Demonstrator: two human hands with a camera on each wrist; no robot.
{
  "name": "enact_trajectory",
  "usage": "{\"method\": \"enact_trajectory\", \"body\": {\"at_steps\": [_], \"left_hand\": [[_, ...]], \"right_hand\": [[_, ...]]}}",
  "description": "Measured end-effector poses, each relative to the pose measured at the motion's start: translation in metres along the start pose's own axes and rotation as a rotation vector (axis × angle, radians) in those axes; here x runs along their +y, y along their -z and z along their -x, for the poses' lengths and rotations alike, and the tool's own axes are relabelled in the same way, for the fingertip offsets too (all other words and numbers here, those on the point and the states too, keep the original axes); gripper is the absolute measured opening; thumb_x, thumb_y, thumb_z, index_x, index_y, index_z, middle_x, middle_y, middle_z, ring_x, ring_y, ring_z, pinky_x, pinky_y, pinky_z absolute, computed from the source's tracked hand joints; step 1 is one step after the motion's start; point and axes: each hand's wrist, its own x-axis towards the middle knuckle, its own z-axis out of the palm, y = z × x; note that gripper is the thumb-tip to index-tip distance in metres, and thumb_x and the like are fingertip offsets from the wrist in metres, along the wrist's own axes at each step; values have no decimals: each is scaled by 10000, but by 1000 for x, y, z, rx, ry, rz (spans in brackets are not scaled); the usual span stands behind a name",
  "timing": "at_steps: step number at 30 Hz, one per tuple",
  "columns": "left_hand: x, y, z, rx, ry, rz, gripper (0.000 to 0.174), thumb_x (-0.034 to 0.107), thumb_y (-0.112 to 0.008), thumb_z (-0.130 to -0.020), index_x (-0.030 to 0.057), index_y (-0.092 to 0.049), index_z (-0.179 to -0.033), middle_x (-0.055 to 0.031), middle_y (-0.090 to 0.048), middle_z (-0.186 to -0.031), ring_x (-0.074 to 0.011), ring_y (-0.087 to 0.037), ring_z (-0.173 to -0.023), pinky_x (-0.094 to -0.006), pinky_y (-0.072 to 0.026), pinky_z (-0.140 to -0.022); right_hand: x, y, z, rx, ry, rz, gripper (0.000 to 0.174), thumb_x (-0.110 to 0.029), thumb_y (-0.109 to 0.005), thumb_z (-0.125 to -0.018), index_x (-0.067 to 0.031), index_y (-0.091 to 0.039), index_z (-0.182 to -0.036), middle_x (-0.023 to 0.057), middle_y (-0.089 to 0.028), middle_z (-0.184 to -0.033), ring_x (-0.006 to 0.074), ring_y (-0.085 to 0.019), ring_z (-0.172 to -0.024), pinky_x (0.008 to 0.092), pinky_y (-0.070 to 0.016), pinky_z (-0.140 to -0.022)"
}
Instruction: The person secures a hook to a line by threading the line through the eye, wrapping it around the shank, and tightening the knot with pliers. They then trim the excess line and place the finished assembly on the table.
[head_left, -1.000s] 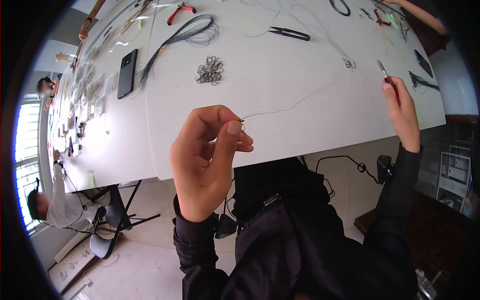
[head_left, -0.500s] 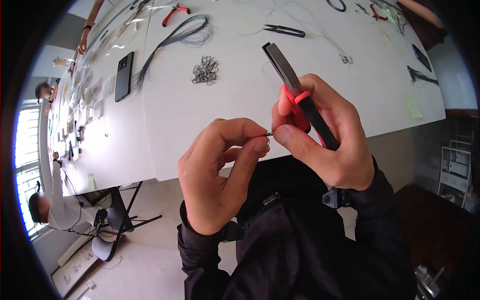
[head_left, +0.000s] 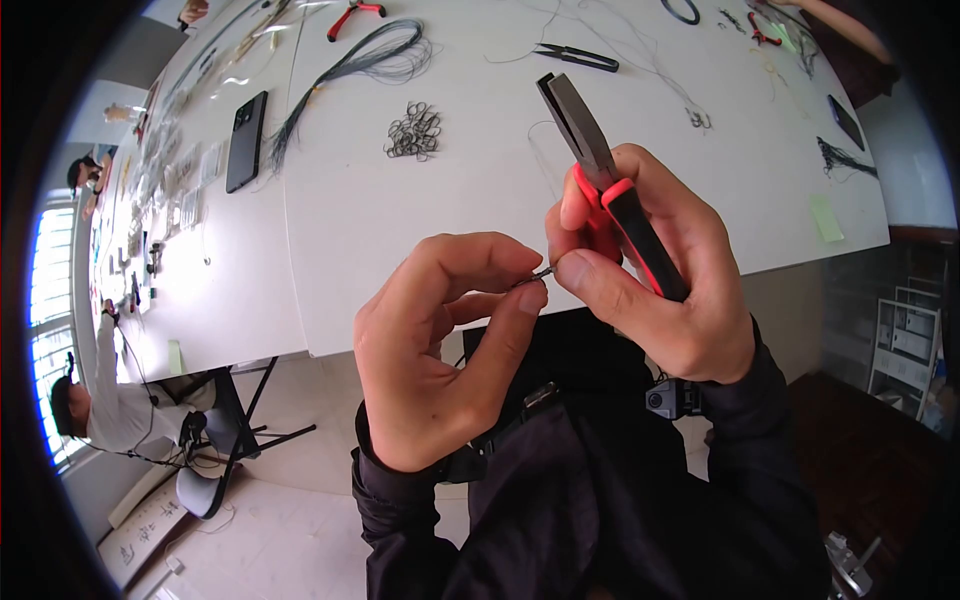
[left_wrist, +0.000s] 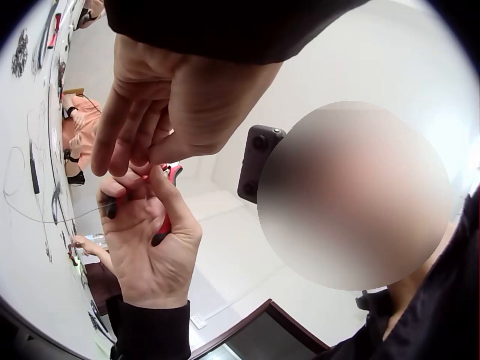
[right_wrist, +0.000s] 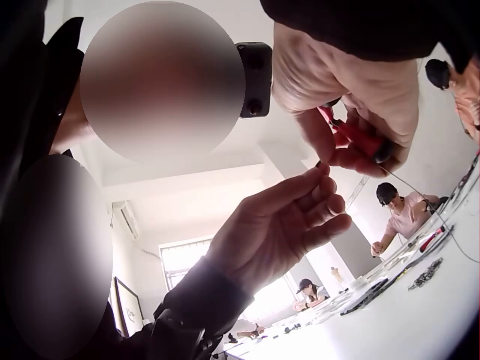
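Note:
In the head view, my left hand pinches a small dark fish hook between thumb and forefinger, just beyond the table's front edge. My right hand holds pliers with red and black handles in its palm, their jaws pointing up and away. Its thumb and forefinger meet close to the hook's end, right beside the left fingertips. From the right hand a thin line runs off in the left wrist view. Fingertips hide most of the hook.
On the white table lie a pile of hooks, a bundle of grey line, black thread snips and a phone. More red-handled pliers lie at the back. Other people sit around the table.
My right hand has come in from the right with the pliers and met the left fingertips at the hook. My left hand has moved slightly right and nearer my body, still pinching the hook.

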Motion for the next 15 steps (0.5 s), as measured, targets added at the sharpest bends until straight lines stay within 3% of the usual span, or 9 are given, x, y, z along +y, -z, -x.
{"method": "enact_trajectory", "body": {"at_steps": [8,11,15], "left_hand": [[6,4,-1,-19,146,101,85,-23,-656,-918,-62,-633,-990,-80,-697,-875,-138,-697,-796,-249,-559,-702],[11,2,-1,-20,162,48,112,-2,-616,-954,-92,-590,-1016,-128,-672,-841,-213,-709,-738,-299,-581,-714],[11,2,-1,-19,171,68,139,29,-643,-950,-87,-594,-1008,-126,-671,-828,-219,-712,-727,-299,-584,-704]], "right_hand": [[-3,-1,-2,20,-72,-38,192,-79,-613,-861,-33,-527,-1027,47,-554,-871,72,-479,-759,235,-395,-681],[-2,-1,-1,13,-86,-52,202,-110,-623,-863,-31,-531,-1024,45,-554,-881,73,-480,-766,240,-396,-682],[-4,-1,-1,-13,-118,-69,214,-126,-627,-865,-33,-537,-1035,47,-557,-897,75,-488,-786,242,-397,-692]]}}
